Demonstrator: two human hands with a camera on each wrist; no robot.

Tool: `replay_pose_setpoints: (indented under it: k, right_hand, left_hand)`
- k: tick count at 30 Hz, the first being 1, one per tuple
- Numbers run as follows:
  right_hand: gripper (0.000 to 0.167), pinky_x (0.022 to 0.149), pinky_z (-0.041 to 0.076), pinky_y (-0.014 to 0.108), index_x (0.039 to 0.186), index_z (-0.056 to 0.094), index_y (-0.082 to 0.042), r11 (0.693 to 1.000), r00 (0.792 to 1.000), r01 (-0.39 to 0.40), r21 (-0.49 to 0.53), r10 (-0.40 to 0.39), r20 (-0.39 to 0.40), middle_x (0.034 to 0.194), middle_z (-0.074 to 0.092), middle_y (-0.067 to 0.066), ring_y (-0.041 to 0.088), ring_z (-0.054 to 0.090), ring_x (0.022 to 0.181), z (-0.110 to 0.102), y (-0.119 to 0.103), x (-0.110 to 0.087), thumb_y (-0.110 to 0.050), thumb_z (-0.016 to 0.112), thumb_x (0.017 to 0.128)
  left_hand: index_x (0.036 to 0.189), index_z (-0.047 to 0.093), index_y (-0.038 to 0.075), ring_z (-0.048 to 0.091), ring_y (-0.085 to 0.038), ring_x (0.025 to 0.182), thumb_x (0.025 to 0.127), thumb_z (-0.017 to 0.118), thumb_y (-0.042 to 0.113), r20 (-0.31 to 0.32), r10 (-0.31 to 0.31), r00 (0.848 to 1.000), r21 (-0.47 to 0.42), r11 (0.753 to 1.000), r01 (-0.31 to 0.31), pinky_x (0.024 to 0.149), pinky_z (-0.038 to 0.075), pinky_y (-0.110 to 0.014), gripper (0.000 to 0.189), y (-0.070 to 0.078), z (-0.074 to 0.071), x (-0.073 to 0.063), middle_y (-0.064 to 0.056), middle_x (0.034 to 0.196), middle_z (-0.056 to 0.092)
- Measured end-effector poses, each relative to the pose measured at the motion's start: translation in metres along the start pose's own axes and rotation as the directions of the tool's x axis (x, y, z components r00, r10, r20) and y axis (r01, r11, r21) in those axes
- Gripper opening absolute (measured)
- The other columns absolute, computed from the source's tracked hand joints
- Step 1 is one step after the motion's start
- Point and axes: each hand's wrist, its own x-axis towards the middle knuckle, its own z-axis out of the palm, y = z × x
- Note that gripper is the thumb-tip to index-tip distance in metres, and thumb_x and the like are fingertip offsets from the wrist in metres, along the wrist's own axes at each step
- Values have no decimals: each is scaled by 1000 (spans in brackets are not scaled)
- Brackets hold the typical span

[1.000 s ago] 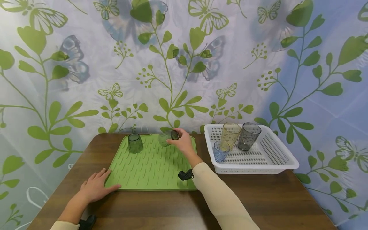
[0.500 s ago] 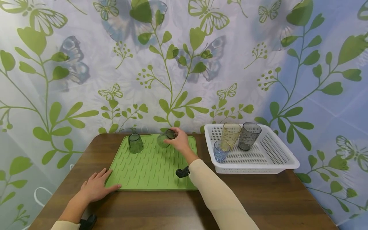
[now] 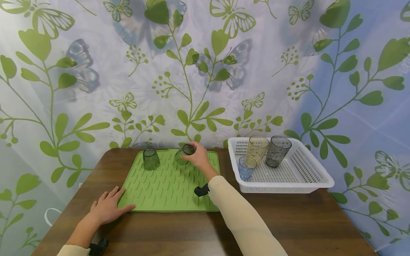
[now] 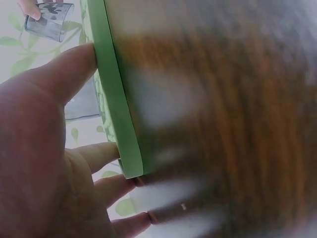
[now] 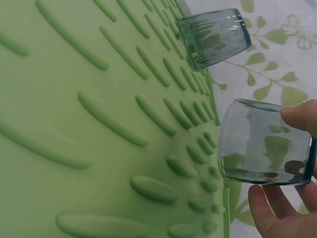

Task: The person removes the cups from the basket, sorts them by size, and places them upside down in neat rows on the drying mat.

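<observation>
Hours are being read in the head view, with twelve lying toward the curtain point(image 3: 205, 53).

One right hand point(image 3: 199, 155): we are recording its thumb and fingers as pinching a smoky green tumbler point(image 5: 267, 144) near the thick base.

That tumbler: we are locating it at one o'clock from the middle of the green mat point(image 3: 166, 192). It is tilting, base raised toward one o'clock, mouth turned toward the mat; whether its rim is touching the mat, we are leaving undecided.

One left hand point(image 3: 107, 208): we are noting its fingers as spreading wide, gripping nothing, at eight o'clock; its thumb is touching the edge of the ribbed mat.

One matching glass point(image 3: 151, 160): it is standing upside down on the mat at eleven o'clock, apart from the held one.

One white perforated basket point(image 3: 288, 186): we are finding it at three o'clock, just beside the mat. Inside, from its own middle, a yellow glass point(image 3: 257, 146) is standing at ten, a grey glass point(image 3: 278, 151) at twelve, a small blue glass point(image 3: 246, 169) at nine.

One wood-grained table point(image 3: 179, 234): it is bearing mat and basket.

Two cream sleeves point(image 3: 243, 213): they are covering the forearms.
</observation>
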Motion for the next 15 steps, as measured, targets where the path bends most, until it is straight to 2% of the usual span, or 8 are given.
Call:
replay_pose_setpoints:
  k: [6, 15]
  right_hand:
    - [68, 102, 53, 48, 146, 56, -12, 1000, 999, 19, -17, -18, 28, 146, 58, 10, 31, 58, 129, 4, 2, 4, -20, 86, 85]
    - [70, 99, 55, 46, 146, 56, -12, 999, 998, 28, -46, -25, 55, 140, 62, 9, 29, 62, 123, 12, 2, 8, -22, 86, 84]
  left_hand:
    - [157, 37, 1, 25, -68, 139, 88, 57, 78, -7, 3, 1000, 2, 1000, -3, 101, 25, -86, 105, 3, -3, -1, -33, 160, 29]
    - [155, 39, 1, 26, -69, 137, 87, 59, 78, -7, 9, 1000, 6, 1000, -9, 99, 26, -87, 105, 3, -5, -1, -34, 160, 30]
